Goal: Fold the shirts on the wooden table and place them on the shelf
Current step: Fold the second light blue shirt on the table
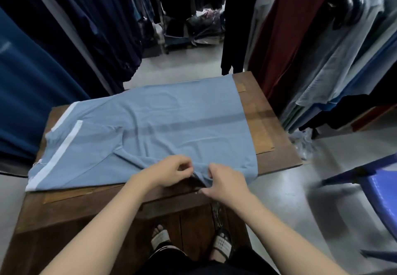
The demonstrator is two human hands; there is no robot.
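A light blue shirt (pixel 163 124) with white stripes on its sleeve lies spread flat across the wooden table (pixel 270 128), the sleeve end at the left. Both hands are at the shirt's near edge, close together. My left hand (pixel 169 170) pinches the fabric with curled fingers. My right hand (pixel 223 178) grips a bunched fold of the same edge, just right of the left hand. The fabric puckers between them. No shelf is in view.
Racks of hanging clothes stand on the left (pixel 53 49) and the right (pixel 322 55) of the table, with a narrow floor aisle (pixel 182 66) beyond. A blue plastic chair (pixel 376 188) sits at the right. My feet in sandals (pixel 221 242) are under the table's near edge.
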